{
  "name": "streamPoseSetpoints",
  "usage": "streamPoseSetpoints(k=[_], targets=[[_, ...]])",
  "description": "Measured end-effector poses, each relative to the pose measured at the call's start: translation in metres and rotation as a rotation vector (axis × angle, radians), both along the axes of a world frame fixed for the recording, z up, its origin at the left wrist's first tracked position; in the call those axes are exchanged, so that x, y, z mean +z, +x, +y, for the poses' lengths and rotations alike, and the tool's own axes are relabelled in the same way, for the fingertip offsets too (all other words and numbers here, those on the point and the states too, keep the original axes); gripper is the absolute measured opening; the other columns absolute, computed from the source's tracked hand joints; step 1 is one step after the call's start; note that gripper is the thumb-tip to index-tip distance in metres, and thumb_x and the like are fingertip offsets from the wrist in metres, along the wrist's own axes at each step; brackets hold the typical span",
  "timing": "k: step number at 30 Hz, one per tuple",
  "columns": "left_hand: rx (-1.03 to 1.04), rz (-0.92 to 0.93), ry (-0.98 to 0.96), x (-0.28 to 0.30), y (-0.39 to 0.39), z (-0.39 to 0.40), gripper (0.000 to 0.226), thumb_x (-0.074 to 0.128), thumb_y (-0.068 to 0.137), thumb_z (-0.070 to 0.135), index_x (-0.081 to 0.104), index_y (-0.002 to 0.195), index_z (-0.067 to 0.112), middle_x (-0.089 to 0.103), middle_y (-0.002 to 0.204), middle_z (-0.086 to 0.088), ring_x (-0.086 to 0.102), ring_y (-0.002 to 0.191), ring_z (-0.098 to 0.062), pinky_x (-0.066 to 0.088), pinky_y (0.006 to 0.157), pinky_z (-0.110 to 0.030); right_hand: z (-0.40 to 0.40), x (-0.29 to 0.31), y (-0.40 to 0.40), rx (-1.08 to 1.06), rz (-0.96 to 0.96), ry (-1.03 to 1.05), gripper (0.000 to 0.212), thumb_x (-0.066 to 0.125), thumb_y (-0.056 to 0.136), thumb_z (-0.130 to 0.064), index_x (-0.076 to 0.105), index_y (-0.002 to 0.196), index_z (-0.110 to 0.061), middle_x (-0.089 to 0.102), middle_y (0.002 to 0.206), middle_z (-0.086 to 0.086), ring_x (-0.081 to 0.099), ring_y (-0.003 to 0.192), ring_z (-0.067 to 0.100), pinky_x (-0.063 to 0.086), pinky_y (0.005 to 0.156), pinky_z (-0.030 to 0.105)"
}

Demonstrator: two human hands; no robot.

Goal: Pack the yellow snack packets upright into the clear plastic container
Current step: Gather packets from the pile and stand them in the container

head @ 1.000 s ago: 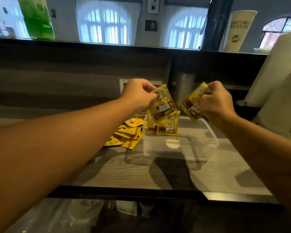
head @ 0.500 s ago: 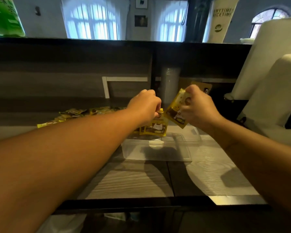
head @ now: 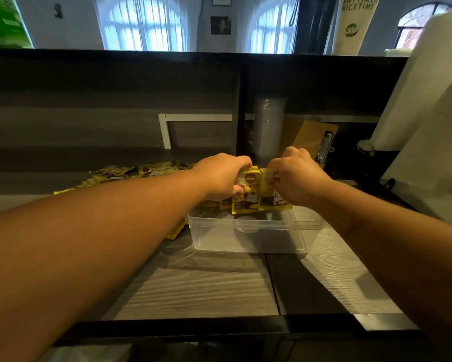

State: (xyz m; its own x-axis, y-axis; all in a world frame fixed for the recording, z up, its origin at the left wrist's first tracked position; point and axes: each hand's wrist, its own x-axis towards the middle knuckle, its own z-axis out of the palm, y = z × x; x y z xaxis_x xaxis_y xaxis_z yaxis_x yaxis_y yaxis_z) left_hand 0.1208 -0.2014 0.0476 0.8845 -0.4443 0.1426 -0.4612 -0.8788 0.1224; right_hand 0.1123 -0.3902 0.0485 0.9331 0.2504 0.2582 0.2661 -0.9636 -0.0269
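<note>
A clear plastic container sits on the wooden counter in the middle of the view. Yellow snack packets with a cat print stand upright along its far side. My left hand grips the top of one upright packet. My right hand pinches the top of the packet beside it, on the right. Both packets hang with their lower ends at the container's rim. Behind my left forearm, a loose heap of yellow packets lies flat on the counter.
A stack of clear cups and a brown clipboard stand behind the container. A large white machine fills the right side. The counter's dark front edge runs below my arms. A dark raised ledge closes off the back.
Both hands have come down and together from chest height. The two packets, held tilted in the air before, now stand upright side by side at the container's far side.
</note>
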Motion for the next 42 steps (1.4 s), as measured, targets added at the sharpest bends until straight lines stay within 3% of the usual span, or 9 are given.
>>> streamPoseSetpoints(k=[6, 10, 13, 17, 25, 29, 33, 38, 42], targets=[[0.002, -0.055, 0.044, -0.001, 0.009, -0.005, 0.036, 0.066, 0.093, 0.04, 0.052, 0.123, 0.026, 0.06, 0.102, 0.004, 0.056, 0.089, -0.016, 0.048, 0.07, -0.032, 0.001, 0.0, 0.003, -0.017, 0.088, 0.101, 0.016, 0.06, 0.092, -0.024, 0.064, 0.108, -0.022, 0.059, 0.088, -0.004, 0.06, 0.08, 0.016, 0.058, 0.07, 0.033], [0.025, -0.117, 0.165, -0.004, 0.011, -0.007, 0.037, 0.061, 0.094, 0.048, 0.048, 0.121, 0.025, 0.058, 0.099, 0.003, 0.055, 0.085, -0.016, 0.044, 0.064, -0.031, 0.003, -0.001, 0.004, -0.056, 0.079, 0.051, 0.019, 0.056, 0.092, -0.026, 0.061, 0.11, -0.021, 0.06, 0.09, -0.001, 0.06, 0.081, 0.019, 0.059, 0.072, 0.039], [0.031, -0.14, 0.171, -0.001, 0.008, -0.005, 0.049, 0.062, 0.092, 0.053, 0.046, 0.132, 0.029, 0.058, 0.116, 0.001, 0.057, 0.1, -0.02, 0.049, 0.076, -0.037, 0.007, 0.002, 0.0, -0.088, 0.122, 0.021, 0.039, 0.062, 0.088, -0.033, 0.052, 0.125, -0.029, 0.053, 0.104, 0.0, 0.054, 0.098, 0.024, 0.053, 0.085, 0.048], [0.047, -0.123, 0.013, 0.013, -0.006, 0.01, 0.064, 0.06, 0.089, 0.058, 0.039, 0.145, 0.035, 0.053, 0.136, 0.001, 0.053, 0.121, -0.024, 0.046, 0.099, -0.047, 0.019, 0.011, -0.005, -0.101, 0.108, 0.025, 0.052, 0.063, 0.086, -0.039, 0.045, 0.134, -0.032, 0.05, 0.123, 0.004, 0.047, 0.116, 0.031, 0.042, 0.096, 0.054], [0.242, -0.128, -0.28, 0.02, -0.05, 0.095, 0.051, 0.063, 0.094, 0.04, 0.046, 0.141, 0.032, 0.053, 0.138, 0.001, 0.054, 0.122, -0.02, 0.051, 0.096, -0.041, 0.105, 0.032, -0.032, 0.064, 0.031, 0.083, 0.058, 0.064, 0.088, -0.025, 0.041, 0.141, -0.03, 0.045, 0.137, 0.005, 0.044, 0.124, 0.03, 0.042, 0.101, 0.052], [0.323, -0.117, -0.28, 0.009, -0.078, 0.144, 0.053, 0.069, 0.091, 0.027, 0.048, 0.14, 0.03, 0.053, 0.138, 0.0, 0.053, 0.122, -0.021, 0.051, 0.092, -0.037, 0.165, 0.026, -0.061, 0.264, -0.064, -0.019, 0.054, 0.06, 0.09, -0.019, 0.042, 0.14, -0.029, 0.044, 0.141, 0.002, 0.041, 0.127, 0.027, 0.04, 0.101, 0.045], [0.397, -0.082, -0.225, -0.013, -0.101, 0.177, 0.061, 0.069, 0.085, 0.012, 0.049, 0.14, 0.029, 0.051, 0.141, -0.001, 0.051, 0.126, -0.024, 0.051, 0.094, -0.04, 0.21, 0.004, -0.078, 0.373, 0.019, -0.015, 0.056, 0.061, 0.088, -0.012, 0.044, 0.139, -0.023, 0.048, 0.137, 0.003, 0.044, 0.126, 0.026, 0.045, 0.099, 0.041], [0.431, -0.139, -0.22, -0.05, -0.114, 0.204, 0.052, 0.062, 0.091, 0.033, 0.05, 0.142, 0.03, 0.05, 0.144, 0.003, 0.047, 0.131, -0.02, 0.044, 0.106, -0.045, 0.238, -0.024, -0.076, 0.3, 0.122, -0.1, 0.058, 0.065, 0.084, -0.009, 0.045, 0.137, -0.02, 0.048, 0.138, 0.003, 0.041, 0.129, 0.025, 0.045, 0.1, 0.04], [0.476, -0.183, -0.297, -0.072, -0.119, 0.207, 0.051, 0.057, 0.095, 0.036, 0.045, 0.144, 0.031, 0.043, 0.15, 0.007, 0.036, 0.14, -0.015, 0.033, 0.114, -0.044, 0.243, -0.037, -0.075, 0.328, 0.102, -0.052, 0.04, 0.06, 0.09, -0.014, 0.053, 0.128, -0.025, 0.057, 0.126, 0.001, 0.047, 0.124, 0.025, 0.043, 0.093, 0.038]])
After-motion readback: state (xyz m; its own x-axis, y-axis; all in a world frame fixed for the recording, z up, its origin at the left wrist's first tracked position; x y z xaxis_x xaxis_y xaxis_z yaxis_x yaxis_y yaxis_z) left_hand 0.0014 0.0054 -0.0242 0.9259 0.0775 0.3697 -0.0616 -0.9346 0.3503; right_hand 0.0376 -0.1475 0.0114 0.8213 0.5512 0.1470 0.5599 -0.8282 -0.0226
